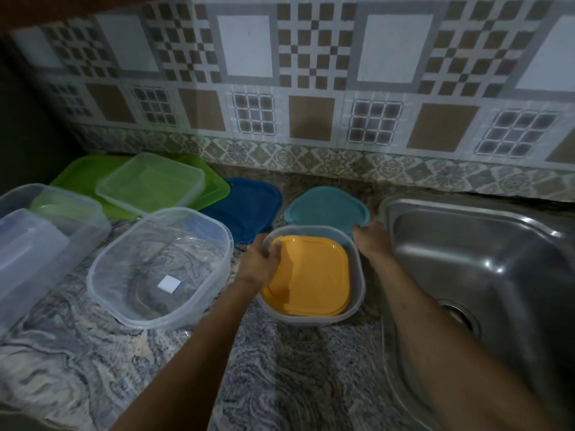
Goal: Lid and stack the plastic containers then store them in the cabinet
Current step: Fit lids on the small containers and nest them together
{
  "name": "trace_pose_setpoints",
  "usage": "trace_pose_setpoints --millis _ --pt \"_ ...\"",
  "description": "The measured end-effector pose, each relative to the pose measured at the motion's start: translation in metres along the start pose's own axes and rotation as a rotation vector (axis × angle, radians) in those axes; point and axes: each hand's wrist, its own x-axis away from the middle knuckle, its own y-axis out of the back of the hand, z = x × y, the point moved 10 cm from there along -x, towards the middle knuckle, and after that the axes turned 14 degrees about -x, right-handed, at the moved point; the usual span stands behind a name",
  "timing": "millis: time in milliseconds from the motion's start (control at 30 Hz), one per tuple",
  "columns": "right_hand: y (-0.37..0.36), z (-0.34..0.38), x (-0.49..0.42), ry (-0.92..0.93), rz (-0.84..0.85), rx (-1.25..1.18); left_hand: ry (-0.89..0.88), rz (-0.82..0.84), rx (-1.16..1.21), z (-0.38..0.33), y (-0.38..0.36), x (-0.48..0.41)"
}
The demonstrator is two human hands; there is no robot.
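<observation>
A clear square container (357, 303) sits on the marble counter with an orange lid (314, 276) lying inside it. My left hand (260, 262) grips the container's left rim, thumb over the edge. My right hand (371, 241) is at the container's far right corner, its fingertips touching the near edge of a teal lid (325, 208); whether it grips the lid I cannot tell. A dark blue lid (249, 206) lies left of the teal one. A large clear container (161, 265) stands empty further left.
A green lid (81, 174) with a clear container (152, 181) on it lies at the back left. More clear containers (37, 244) crowd the left edge. A steel sink (485, 265) fills the right. The tiled wall (311, 73) closes the back.
</observation>
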Motion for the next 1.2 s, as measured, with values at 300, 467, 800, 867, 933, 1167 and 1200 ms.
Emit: trace_pose_setpoints --millis 300,467,800,867,933,1167,1200 --pt "-0.02 0.008 -0.04 -0.092 0.039 0.181 0.023 0.018 0.09 0.011 -0.008 -0.006" --pt "-0.004 0.015 -0.039 -0.084 -0.042 -0.153 0.015 0.028 0.108 0.009 -0.008 -0.003" --pt "0.09 0.157 0.046 0.536 -0.233 -0.568 0.138 -0.032 0.385 0.011 0.005 0.008" --pt "0.072 0.141 0.054 0.461 -0.082 -0.466 0.177 -0.011 0.511 0.013 0.006 0.01" --pt "0.041 0.102 0.063 0.321 0.096 -0.401 0.257 0.057 0.689 0.029 -0.012 -0.004" --pt "0.013 0.028 0.102 0.234 -0.032 -0.149 0.177 0.158 0.465 0.013 0.004 0.014" --pt "0.009 0.023 0.105 0.226 -0.041 -0.149 0.175 0.133 0.404 0.015 0.006 0.016"
